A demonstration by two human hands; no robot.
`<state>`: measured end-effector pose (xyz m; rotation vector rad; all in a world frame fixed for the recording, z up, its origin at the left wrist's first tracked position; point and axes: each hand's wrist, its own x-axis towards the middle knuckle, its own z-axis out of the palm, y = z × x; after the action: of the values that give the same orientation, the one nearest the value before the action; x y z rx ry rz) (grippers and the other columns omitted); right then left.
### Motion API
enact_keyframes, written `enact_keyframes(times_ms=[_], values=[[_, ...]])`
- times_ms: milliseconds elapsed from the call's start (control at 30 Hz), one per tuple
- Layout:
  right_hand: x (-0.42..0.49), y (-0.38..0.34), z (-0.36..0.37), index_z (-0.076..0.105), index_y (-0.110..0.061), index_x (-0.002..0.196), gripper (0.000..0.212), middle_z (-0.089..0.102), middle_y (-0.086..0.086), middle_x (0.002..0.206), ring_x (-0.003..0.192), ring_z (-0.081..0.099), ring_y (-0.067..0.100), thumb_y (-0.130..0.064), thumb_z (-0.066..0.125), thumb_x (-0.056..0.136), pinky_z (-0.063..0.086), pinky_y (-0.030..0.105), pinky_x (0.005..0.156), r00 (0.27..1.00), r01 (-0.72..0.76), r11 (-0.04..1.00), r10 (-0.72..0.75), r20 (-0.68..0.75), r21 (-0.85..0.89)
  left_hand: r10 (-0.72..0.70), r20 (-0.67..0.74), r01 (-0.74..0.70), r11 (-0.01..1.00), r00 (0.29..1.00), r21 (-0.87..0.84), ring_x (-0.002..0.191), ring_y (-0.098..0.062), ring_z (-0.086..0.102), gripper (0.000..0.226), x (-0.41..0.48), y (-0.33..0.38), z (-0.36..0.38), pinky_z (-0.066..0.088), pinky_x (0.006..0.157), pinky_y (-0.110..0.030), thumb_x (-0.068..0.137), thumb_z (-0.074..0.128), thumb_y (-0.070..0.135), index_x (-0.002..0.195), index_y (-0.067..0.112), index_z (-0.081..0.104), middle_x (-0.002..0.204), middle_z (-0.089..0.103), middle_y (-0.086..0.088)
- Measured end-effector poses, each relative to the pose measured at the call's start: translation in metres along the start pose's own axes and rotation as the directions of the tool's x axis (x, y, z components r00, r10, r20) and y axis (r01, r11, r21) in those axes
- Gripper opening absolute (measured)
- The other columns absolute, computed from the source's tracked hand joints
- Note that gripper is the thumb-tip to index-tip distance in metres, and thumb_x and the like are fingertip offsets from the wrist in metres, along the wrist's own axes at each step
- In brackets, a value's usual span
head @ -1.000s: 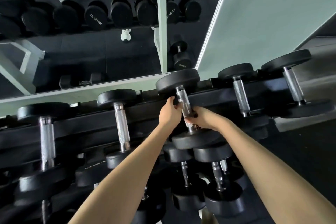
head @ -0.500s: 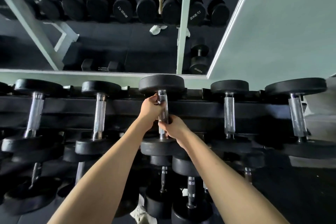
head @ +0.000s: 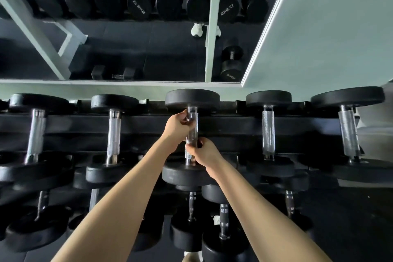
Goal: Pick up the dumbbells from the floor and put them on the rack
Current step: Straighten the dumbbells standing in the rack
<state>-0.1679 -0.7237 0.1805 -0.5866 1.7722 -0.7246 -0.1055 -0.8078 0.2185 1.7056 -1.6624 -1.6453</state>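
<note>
A gym wall with a mirror (head: pixel 119 34) filled the background, reflecting shelved weights. Below the mirror ran a black dumbbell rack (head: pixel 229 126), its top row loaded. The dumbbell (head: pixel 192 134) lay across that top row, centre slot, between neighbours on each side. Left hand (head: pixel 175 126) was wrapped round the handle's far end, near the mirror. Right hand (head: pixel 202 152) was clenched on the handle's near end, just beside the closer head.
</note>
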Motion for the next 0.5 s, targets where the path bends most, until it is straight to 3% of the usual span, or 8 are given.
enact_keyframes(times_ms=[100,233,300,400,500], values=[[-0.007,-0.007,-0.003,0.064,-0.014,0.111,0.044,0.069,0.003,0.093,0.090,0.066,0.027,-0.036,0.061,0.072,0.053,0.043,0.082,1.000,-0.005,1.000,0.005,0.003,0.007,0.016,-0.004,-0.016,0.999,1.000,0.048,0.089,-0.027,0.063,0.033,0.000,0.000,0.000,0.055,0.089,-0.050,0.089,0.063,0.019,0.120,0.010,0.059,0.084,0.063,-0.003],[-0.023,-0.017,-0.008,0.065,-0.012,0.095,0.019,0.069,0.006,0.084,0.077,0.063,0.022,-0.027,0.063,0.082,0.051,0.038,0.073,0.998,0.007,1.000,-0.008,-0.057,-0.008,0.041,-0.054,-0.029,0.976,0.998,0.214,0.095,-0.030,0.065,0.041,-0.004,0.002,0.005,0.054,0.087,-0.040,0.092,0.056,0.028,0.130,0.012,0.056,0.096,0.068,-0.010],[-0.030,-0.019,-0.013,0.065,-0.013,0.100,0.026,0.072,0.005,0.093,0.087,0.065,0.023,-0.035,0.061,0.086,0.047,0.032,0.074,0.990,0.037,0.994,-0.051,-0.130,-0.106,0.028,-0.082,-0.003,0.960,0.996,0.280,0.100,-0.032,0.064,0.041,-0.004,0.001,0.008,0.052,0.085,-0.038,0.092,0.053,0.027,0.130,0.012,0.055,0.107,0.069,-0.012],[-0.045,-0.019,-0.032,0.060,-0.016,0.117,0.032,0.067,0.001,0.116,0.110,0.059,0.021,-0.032,0.056,0.090,0.040,0.026,0.082,0.971,0.055,0.983,-0.094,-0.218,-0.177,0.056,-0.194,0.030,0.908,0.979,0.417,0.099,-0.034,0.063,0.035,-0.007,0.003,0.011,0.051,0.080,-0.037,0.090,0.050,0.026,0.118,0.008,0.061,0.108,0.070,-0.014],[-0.057,-0.011,-0.061,0.060,-0.016,0.117,0.029,0.066,0.001,0.118,0.111,0.060,0.020,-0.029,0.055,0.092,0.042,0.026,0.086,0.943,0.090,0.969,-0.157,-0.294,-0.229,0.171,-0.335,0.015,0.874,0.926,0.486,0.106,-0.040,0.058,0.036,-0.022,0.011,0.020,0.046,0.087,-0.042,0.091,0.050,0.024,0.120,0.004,0.055,0.115,0.062,-0.019]])
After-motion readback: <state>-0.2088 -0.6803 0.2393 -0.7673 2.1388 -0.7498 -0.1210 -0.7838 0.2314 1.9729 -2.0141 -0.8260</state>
